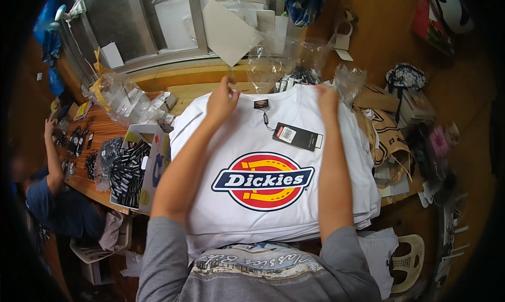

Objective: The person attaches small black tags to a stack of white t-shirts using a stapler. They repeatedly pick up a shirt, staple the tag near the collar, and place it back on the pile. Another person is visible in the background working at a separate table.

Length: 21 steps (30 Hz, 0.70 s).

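A white T-shirt (210, 207) lies on top of a stack of white T-shirts, its collar away from me. A red, yellow and navy emblem (263, 181) covers its chest. From its neck label (261, 104) a black hang tag (298, 137) with a white sticker hangs on a cord, lying flat on the shirt. My left hand (223, 99) is at the shoulder left of the collar, fingers curled together; what they hold, if anything, is hidden. At the other shoulder, my right hand (327, 99) pinches the shirt's top edge.
An open white box (158, 144) of black tags (129, 178) stands left of the stack. Clear plastic bags (126, 99) lie behind it; brown paper bags (381, 134) sit at right. A cardboard sheet (231, 31) leans by the window. Another person's arm (52, 157) reaches over the table at far left.
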Each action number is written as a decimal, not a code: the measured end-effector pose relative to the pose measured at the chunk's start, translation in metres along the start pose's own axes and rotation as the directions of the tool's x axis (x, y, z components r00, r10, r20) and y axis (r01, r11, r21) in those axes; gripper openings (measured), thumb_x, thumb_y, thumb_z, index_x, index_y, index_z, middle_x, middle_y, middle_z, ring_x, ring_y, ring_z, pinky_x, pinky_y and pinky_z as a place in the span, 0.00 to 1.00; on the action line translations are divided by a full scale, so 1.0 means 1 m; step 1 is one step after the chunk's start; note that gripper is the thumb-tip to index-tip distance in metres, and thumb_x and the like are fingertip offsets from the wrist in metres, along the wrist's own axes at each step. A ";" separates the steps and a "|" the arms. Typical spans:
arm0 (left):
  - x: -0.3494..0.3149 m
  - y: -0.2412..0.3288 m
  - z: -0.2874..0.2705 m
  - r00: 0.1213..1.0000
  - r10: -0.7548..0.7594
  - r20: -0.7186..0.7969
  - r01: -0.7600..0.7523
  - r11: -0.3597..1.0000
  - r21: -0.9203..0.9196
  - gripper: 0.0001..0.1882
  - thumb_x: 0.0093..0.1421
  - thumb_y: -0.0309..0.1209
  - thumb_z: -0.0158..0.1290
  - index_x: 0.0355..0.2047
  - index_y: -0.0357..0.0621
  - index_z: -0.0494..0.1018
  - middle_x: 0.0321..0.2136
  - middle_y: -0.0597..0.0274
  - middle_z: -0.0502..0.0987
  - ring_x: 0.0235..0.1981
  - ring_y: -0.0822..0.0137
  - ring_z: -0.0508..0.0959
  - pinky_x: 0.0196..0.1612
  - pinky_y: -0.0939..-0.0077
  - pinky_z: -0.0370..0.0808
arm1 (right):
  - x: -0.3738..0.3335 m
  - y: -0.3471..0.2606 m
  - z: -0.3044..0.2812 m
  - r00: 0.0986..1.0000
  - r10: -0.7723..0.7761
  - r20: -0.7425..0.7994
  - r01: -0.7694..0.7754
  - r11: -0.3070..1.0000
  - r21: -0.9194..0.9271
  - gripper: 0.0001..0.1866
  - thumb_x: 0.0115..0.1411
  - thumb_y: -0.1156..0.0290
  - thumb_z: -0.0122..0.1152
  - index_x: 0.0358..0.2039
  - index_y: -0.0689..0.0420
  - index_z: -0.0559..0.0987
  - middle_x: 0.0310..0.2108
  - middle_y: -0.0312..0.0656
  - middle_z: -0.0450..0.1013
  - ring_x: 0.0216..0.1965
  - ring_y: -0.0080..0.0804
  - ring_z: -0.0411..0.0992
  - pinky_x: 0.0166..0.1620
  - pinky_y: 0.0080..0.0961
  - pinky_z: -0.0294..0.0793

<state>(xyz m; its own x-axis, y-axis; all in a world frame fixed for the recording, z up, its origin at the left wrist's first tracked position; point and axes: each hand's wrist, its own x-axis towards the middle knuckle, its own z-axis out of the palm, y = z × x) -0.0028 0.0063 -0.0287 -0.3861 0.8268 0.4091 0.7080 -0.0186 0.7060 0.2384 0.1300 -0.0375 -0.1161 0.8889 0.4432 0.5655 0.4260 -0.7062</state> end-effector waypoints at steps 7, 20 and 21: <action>-0.035 -0.105 -0.091 0.999 -0.052 0.001 0.047 0.923 0.382 0.19 0.45 0.38 0.52 0.38 0.45 0.67 0.37 0.51 0.67 0.42 0.56 0.66 0.42 0.65 0.63 | 0.037 0.059 0.005 0.950 0.265 -0.165 -0.312 0.808 -0.500 0.12 0.48 0.66 0.48 0.30 0.60 0.75 0.32 0.49 0.70 0.33 0.49 0.68 0.37 0.36 0.67; -0.032 -0.130 -0.122 0.794 -0.572 -0.206 0.387 0.737 -0.554 0.07 0.52 0.28 0.44 0.30 0.39 0.66 0.17 0.70 0.66 0.14 0.78 0.62 0.18 0.85 0.61 | 0.034 0.040 -0.012 0.905 0.210 -0.371 -0.293 0.938 -0.184 0.10 0.45 0.69 0.55 0.30 0.58 0.74 0.29 0.50 0.70 0.33 0.46 0.68 0.36 0.34 0.66; -0.028 -0.135 -0.118 0.803 -0.553 -0.221 0.333 0.724 -0.604 0.07 0.52 0.28 0.44 0.31 0.39 0.66 0.19 0.69 0.67 0.16 0.77 0.63 0.20 0.85 0.62 | 0.036 0.048 -0.011 0.889 0.192 -0.416 -0.282 0.945 -0.168 0.10 0.45 0.69 0.54 0.30 0.57 0.74 0.29 0.50 0.70 0.33 0.46 0.68 0.35 0.34 0.66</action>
<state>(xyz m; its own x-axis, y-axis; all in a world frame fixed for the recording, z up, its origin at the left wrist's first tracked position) -0.1569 -0.0810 -0.0672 -0.8322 0.5505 0.0658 0.0275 -0.0776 0.9966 0.2700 0.1802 -0.0491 0.3452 0.8016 0.4882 0.7038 0.1230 -0.6996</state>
